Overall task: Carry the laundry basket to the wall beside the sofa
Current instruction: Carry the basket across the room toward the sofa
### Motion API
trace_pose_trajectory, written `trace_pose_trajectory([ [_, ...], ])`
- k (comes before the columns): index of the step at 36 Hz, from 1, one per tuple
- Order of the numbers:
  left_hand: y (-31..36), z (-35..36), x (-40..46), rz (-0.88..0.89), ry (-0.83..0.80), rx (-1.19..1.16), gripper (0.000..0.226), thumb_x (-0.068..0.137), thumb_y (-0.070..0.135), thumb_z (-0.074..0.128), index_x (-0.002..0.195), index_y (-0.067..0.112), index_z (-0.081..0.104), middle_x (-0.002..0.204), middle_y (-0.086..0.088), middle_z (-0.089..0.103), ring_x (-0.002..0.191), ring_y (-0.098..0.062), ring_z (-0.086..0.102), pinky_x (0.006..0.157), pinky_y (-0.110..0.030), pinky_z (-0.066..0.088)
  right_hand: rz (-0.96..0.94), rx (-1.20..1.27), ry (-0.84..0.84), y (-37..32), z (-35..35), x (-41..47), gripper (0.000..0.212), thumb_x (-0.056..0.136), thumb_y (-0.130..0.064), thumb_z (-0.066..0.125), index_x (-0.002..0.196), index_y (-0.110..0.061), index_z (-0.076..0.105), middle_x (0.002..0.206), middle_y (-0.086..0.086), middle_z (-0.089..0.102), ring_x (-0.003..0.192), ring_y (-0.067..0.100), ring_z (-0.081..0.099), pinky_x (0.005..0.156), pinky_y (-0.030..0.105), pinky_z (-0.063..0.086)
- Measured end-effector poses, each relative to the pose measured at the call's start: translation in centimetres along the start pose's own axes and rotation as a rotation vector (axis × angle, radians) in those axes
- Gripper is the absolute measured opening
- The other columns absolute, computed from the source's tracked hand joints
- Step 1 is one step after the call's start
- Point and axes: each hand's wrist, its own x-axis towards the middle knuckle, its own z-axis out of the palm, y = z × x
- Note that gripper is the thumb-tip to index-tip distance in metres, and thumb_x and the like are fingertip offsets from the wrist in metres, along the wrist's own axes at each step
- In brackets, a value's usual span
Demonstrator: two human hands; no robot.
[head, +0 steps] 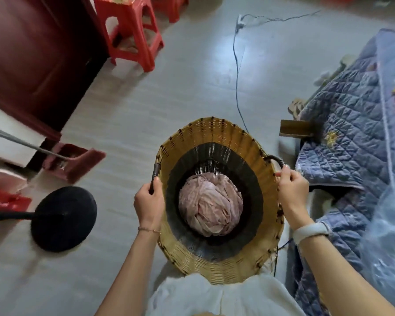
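A round woven laundry basket, tan with a dark band inside, is directly below me over the grey floor. A bundle of pale pink cloth lies at its bottom. My left hand is closed on the basket's dark left handle. My right hand grips the dark right handle at the rim. The sofa, draped in a blue quilted cover, is close on the right of the basket.
A dark red wooden cabinet stands at the left, with red plastic stools beyond it. A mop head and a black round fan base lie on the floor at the left. A cable runs across the floor ahead.
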Motion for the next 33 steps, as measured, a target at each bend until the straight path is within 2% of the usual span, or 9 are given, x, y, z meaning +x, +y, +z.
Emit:
trace_pose_trajectory([
  [5,5.8,2.7,6.9,0.07,-0.058,0.033,0.039,0.094,0.029,0.043,0.062,0.007,0.048,0.054,0.0,0.041,0.06,-0.021,0.04,0.057,-0.028,0.03,0.056,0.013,0.098,-3.3,1.4,4.8,0.038,0.095,-0.027,0.038,0.081,-0.003,0.063,0.077,0.017,0.062,0.074,0.026,0.054,0.065,0.033,0.04],
  [9,10.5,5.4,11.0,0.165,-0.1,0.047,0.033,0.094,0.028,0.043,0.069,0.009,0.051,0.057,-0.001,0.044,0.06,-0.018,0.04,0.052,-0.027,0.029,0.084,0.039,0.167,-5.5,2.0,8.9,0.035,0.096,-0.027,0.036,0.08,-0.008,0.06,0.062,0.003,0.053,0.07,0.024,0.05,0.059,0.028,0.035],
  [13,15.1,9.1,15.3,0.206,-0.123,0.064,0.036,0.094,0.028,0.042,0.066,0.007,0.048,0.055,0.002,0.041,0.054,-0.013,0.037,0.049,-0.025,0.029,0.12,0.08,0.189,-7.2,3.3,13.9,0.035,0.095,-0.03,0.035,0.079,-0.01,0.06,0.064,0.002,0.053,0.072,0.023,0.051,0.067,0.031,0.039],
  [16,17.9,12.5,18.4,0.215,-0.144,0.077,0.038,0.094,0.029,0.042,0.062,0.009,0.049,0.054,0.0,0.042,0.053,-0.013,0.037,0.049,-0.025,0.029,0.139,0.089,0.225,-8.0,4.5,18.4,0.034,0.096,-0.029,0.035,0.079,-0.011,0.059,0.063,0.0,0.052,0.069,0.022,0.05,0.061,0.026,0.038],
  [21,23.2,19.1,23.0,0.222,-0.154,0.103,0.035,0.094,0.029,0.042,0.077,0.004,0.059,0.056,0.0,0.045,0.054,-0.013,0.039,0.05,-0.026,0.031,0.17,0.095,0.243,-10.1,4.9,27.5,0.039,0.096,-0.029,0.036,0.086,-0.005,0.065,0.078,0.011,0.06,0.076,0.024,0.054,0.071,0.031,0.039],
  [24,27.3,23.4,25.7,0.211,-0.155,0.121,0.036,0.094,0.03,0.042,0.076,0.003,0.058,0.055,0.0,0.044,0.055,-0.016,0.039,0.05,-0.025,0.031,0.184,0.101,0.229,-11.8,4.8,34.0,0.042,0.095,-0.029,0.036,0.091,-0.001,0.067,0.081,0.012,0.062,0.079,0.026,0.056,0.074,0.034,0.043],
  [28,33.4,28.5,29.0,0.222,-0.149,0.131,0.036,0.094,0.029,0.042,0.073,0.004,0.056,0.056,-0.001,0.045,0.055,-0.015,0.04,0.05,-0.025,0.032,0.206,0.124,0.201,-14.4,4.6,41.8,0.04,0.096,-0.029,0.035,0.093,-0.002,0.064,0.07,0.007,0.057,0.071,0.022,0.051,0.067,0.028,0.036],
  [30,36.1,30.6,30.5,0.234,-0.142,0.134,0.036,0.094,0.029,0.042,0.071,0.005,0.054,0.059,-0.004,0.047,0.059,-0.019,0.043,0.053,-0.028,0.033,0.201,0.139,0.213,-15.9,4.4,45.1,0.039,0.096,-0.027,0.035,0.091,-0.001,0.063,0.072,0.011,0.057,0.07,0.023,0.05,0.063,0.028,0.036],
  [33,39.5,33.7,33.0,0.241,-0.15,0.127,0.033,0.094,0.029,0.042,0.074,0.007,0.055,0.06,-0.004,0.048,0.062,-0.021,0.043,0.053,-0.028,0.033,0.178,0.135,0.236,-17.8,4.3,49.9,0.04,0.096,-0.025,0.035,0.095,0.003,0.064,0.08,0.013,0.058,0.075,0.024,0.051,0.071,0.028,0.035],
])
